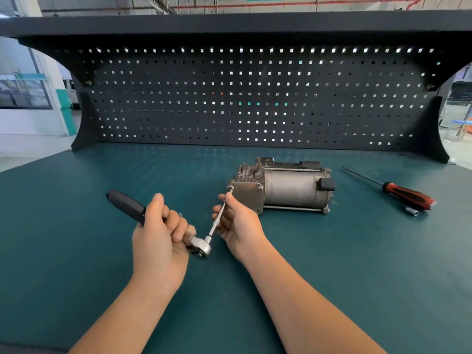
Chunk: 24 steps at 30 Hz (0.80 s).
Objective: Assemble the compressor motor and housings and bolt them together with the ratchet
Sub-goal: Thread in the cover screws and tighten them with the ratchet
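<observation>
My left hand (158, 233) is clenched round the ratchet (201, 248) handle, my right hand (238, 224) pinching its extension bar (217, 221), tip on the corner bolt (230, 188) of the compressor (283, 187), lying sideways mid-bench (76, 238); far right, 1 screwdriver (406, 192), 1 loose socket (411, 211) just beside it

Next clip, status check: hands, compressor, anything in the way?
Left hand grips ratchet handle. Right hand pinches extension bar, tip on compressor end-plate bolt. Screwdriver and loose socket lie off right, not obstructing.

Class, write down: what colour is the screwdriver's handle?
The screwdriver handle is red and black, clearest in the head view.
</observation>
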Tool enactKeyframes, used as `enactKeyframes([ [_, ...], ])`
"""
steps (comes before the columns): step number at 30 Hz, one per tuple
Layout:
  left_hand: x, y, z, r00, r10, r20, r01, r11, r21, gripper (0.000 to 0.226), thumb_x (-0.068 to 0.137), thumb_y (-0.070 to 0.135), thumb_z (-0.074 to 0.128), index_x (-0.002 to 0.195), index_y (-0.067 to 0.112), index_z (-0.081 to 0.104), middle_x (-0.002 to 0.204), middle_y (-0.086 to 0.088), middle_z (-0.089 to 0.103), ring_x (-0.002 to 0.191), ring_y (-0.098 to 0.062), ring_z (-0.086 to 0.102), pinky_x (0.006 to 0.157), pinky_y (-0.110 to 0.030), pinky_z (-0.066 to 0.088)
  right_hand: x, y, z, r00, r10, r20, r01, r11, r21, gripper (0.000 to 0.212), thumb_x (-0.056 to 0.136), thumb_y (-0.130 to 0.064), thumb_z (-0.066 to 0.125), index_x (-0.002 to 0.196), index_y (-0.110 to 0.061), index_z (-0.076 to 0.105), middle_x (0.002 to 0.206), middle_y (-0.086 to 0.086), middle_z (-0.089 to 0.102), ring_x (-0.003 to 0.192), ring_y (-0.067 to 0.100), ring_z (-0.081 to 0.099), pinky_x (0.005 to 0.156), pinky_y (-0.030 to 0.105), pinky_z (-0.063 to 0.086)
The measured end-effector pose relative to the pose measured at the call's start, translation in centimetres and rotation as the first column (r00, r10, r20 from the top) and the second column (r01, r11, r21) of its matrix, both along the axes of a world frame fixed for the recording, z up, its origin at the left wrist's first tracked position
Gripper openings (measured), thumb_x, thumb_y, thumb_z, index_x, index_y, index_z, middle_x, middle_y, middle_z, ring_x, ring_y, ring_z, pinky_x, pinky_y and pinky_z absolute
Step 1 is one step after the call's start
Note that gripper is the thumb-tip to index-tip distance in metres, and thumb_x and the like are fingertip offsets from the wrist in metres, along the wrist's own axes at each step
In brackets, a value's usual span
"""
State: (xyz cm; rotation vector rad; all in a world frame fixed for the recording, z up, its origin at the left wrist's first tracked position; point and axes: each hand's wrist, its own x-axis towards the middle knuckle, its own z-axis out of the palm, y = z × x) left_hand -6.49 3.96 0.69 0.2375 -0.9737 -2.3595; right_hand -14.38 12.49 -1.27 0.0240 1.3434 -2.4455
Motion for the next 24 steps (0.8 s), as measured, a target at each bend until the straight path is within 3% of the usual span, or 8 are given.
enactKeyframes([
  [6,0.3,0.3,0.0,1.000,0.021,0.019,-0.021,1.000,-0.006,0.038,0.096,0.027,0.044,0.060,0.020,0.032,0.044,0.009,0.022,0.037,-0.009,0.022,0.039,-0.017,0.032,-0.2,0.0,-0.1,1.000,0.010,-0.023,-0.010,1.000,0.013,0.016,0.096,-0.024,0.051,0.089,-0.014,0.062,0.051,-0.004,0.062,0.044,0.006,0.057,0.049,0.017,0.045],
  [11,0.3,1.0,-0.5,0.999,0.019,0.040,-0.024,0.990,0.140,0.036,0.096,0.028,0.044,0.063,0.019,0.034,0.044,0.008,0.021,0.036,-0.011,0.023,0.053,-0.025,0.030,-0.3,0.2,-0.1,0.999,0.000,-0.051,0.002,0.999,0.043,0.017,0.095,-0.024,0.053,0.086,-0.012,0.062,0.048,-0.003,0.060,0.042,0.006,0.056,0.043,0.015,0.044],
  [13,0.2,1.1,-0.5,0.999,0.020,0.039,-0.025,0.992,0.124,0.034,0.096,0.028,0.043,0.064,0.018,0.036,0.043,0.008,0.022,0.036,-0.010,0.024,0.054,-0.025,0.030,-0.5,0.3,-0.2,0.995,-0.016,-0.096,0.023,0.997,0.077,0.017,0.095,-0.023,0.053,0.085,-0.011,0.060,0.048,-0.003,0.061,0.041,0.005,0.055,0.043,0.014,0.043],
  [20,0.0,1.1,0.3,0.996,0.092,0.000,-0.090,0.978,-0.189,0.031,0.093,0.020,0.044,0.063,0.016,0.037,0.041,0.008,0.022,0.036,-0.010,0.021,0.039,-0.019,0.031,-0.1,0.1,0.0,0.988,-0.042,-0.149,0.064,0.987,0.147,0.020,0.096,-0.020,0.050,0.081,-0.009,0.057,0.053,-0.001,0.066,0.043,0.006,0.057,0.046,0.016,0.045],
  [22,-0.3,1.4,0.5,0.991,0.126,-0.033,-0.130,0.925,-0.357,0.032,0.091,0.019,0.048,0.061,0.016,0.038,0.040,0.008,0.025,0.035,-0.010,0.022,0.038,-0.019,0.029,0.1,-0.2,0.3,0.984,-0.100,-0.150,0.125,0.977,0.171,0.026,0.093,-0.022,0.055,0.071,-0.009,0.056,0.051,-0.002,0.064,0.042,0.006,0.056,0.045,0.016,0.045],
  [24,-0.4,2.0,0.6,0.980,0.158,-0.120,-0.198,0.781,-0.592,0.033,0.088,0.020,0.057,0.058,0.018,0.043,0.037,0.009,0.034,0.035,-0.007,0.030,0.039,-0.018,0.031,0.5,-0.3,0.4,0.974,-0.144,-0.176,0.181,0.960,0.215,0.036,0.089,-0.023,0.063,0.057,-0.012,0.051,0.043,-0.006,0.058,0.039,0.005,0.052,0.041,0.014,0.041],
])
